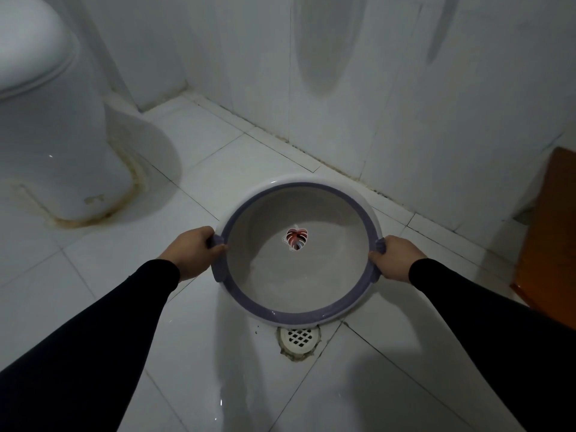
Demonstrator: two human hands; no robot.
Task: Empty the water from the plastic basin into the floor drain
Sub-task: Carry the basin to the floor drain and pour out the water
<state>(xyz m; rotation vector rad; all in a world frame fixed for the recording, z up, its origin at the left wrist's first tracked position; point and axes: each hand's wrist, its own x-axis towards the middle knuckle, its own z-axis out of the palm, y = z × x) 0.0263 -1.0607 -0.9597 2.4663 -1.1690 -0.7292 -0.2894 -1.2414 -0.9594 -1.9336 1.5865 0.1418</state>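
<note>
The basin [298, 254] sits in the middle of the frame, above the floor drain [299, 338], which lies just below its lower rim. The left hand [194, 249] holds its left rim, the right hand [394, 258] its right rim. The toilet [53, 120] stands in the upper left. A wooden object [551, 238] is at the right edge.

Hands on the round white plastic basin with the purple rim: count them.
2. The left hand grips the round white plastic basin with the purple rim at its left handle; the right hand grips the right handle.
</note>
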